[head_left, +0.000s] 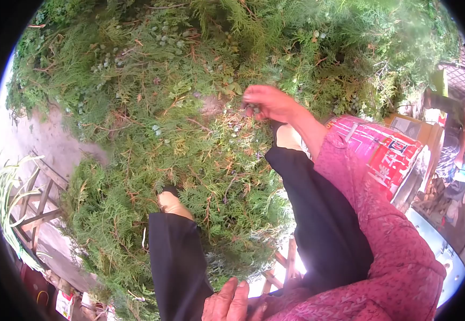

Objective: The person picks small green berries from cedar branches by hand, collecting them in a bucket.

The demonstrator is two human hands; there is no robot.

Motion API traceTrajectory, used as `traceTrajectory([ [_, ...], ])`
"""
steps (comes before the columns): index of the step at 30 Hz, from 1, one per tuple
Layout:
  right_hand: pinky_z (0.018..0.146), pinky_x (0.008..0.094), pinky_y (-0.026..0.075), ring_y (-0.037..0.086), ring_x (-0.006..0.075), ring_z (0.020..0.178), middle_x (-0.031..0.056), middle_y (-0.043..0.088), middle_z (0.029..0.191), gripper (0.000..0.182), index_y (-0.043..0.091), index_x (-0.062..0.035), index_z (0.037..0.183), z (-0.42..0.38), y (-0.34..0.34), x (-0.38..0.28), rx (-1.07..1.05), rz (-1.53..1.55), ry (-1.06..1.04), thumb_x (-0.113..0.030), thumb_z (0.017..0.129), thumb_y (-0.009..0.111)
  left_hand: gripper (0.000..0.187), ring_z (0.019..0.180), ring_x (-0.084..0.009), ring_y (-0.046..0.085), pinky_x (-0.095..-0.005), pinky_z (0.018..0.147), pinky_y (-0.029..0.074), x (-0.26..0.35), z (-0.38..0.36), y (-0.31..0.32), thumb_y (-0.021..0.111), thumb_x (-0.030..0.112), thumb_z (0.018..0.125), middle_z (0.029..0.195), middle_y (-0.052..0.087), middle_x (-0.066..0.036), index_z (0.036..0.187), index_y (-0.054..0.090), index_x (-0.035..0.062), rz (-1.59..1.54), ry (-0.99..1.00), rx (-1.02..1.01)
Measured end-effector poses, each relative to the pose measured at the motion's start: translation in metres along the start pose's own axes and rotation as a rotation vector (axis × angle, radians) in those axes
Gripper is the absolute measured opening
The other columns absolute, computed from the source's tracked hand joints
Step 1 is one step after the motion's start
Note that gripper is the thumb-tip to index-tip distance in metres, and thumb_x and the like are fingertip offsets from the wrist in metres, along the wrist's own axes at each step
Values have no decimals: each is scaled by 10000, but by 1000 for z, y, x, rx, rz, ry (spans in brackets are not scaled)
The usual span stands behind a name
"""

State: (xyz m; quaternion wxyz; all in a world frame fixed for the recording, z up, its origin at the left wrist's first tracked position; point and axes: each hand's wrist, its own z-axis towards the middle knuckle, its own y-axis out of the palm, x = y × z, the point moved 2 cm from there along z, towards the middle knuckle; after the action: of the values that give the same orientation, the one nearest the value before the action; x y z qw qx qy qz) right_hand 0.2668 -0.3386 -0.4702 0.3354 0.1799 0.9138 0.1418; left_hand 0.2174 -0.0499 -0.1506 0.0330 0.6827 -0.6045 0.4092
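Note:
My right hand (271,102) hovers low over a thick spread of cut evergreen branches (189,144), its fingers curled and pinched together. Something small and dark shows beneath its fingertips, too small to name. The branches carry flat green sprigs and clusters of small bluish cones (156,130). At the lower edge, my left hand (227,302) rests by my lap with its fingers stretched out and nothing visible in them; part of it is cut off by the frame. My legs (178,257), in dark trousers, are set apart, with the feet among the greenery.
A red and pink printed box or sack (382,152) stands to the right, beside a brown carton (411,128). To the left are a wooden lattice frame (39,214) and long pale green leaves (13,214). Concrete ground (55,136) shows past the branches. Mixed clutter lies far right.

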Motion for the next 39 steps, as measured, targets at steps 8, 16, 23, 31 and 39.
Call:
traceTrajectory([
  [8, 701, 345, 486, 613, 218, 739, 103, 643, 819, 187, 635, -65, 862, 43, 21, 17, 298, -1080, -633, -206, 741, 657, 545, 946, -349, 534, -397, 807, 445, 2, 1, 0, 729, 97, 633, 1120, 541, -180, 1137, 539, 15, 6, -9, -5],
  [16, 501, 202, 448, 564, 94, 605, 22, 576, 704, 190, 579, -60, 916, 10, 7, 5, -49, 171, 56, -220, 821, 614, 538, 944, -353, 536, -402, 807, 447, 1, 0, -1, 726, 88, 634, 1104, 547, -185, 1134, 541, 17, -3, -30, -8],
  [23, 674, 363, 492, 613, 237, 758, 114, 628, 764, 174, 638, -55, 797, 48, 30, 25, 332, -1071, -536, -190, 695, 682, 545, 944, -357, 538, -402, 810, 450, 3, 0, 0, 725, 85, 633, 1101, 547, -189, 1141, 536, 19, -1, -6, -8],
  [31, 528, 258, 465, 572, 141, 629, 62, 594, 728, 167, 597, -52, 859, 23, 2, 24, -133, 184, 30, -187, 771, 639, 563, 964, -354, 537, -396, 816, 451, 4, 1, 0, 726, 80, 623, 1109, 545, -190, 1146, 531, 13, -14, -20, -27],
  [39, 489, 264, 444, 607, 154, 661, 55, 617, 687, 274, 633, -54, 834, 22, -39, 9, 331, -112, -85, -319, 776, 673, 557, 966, -354, 537, -396, 820, 451, 5, 2, 0, 723, 91, 627, 1117, 544, -190, 1144, 530, 10, 2, -21, -38],
])
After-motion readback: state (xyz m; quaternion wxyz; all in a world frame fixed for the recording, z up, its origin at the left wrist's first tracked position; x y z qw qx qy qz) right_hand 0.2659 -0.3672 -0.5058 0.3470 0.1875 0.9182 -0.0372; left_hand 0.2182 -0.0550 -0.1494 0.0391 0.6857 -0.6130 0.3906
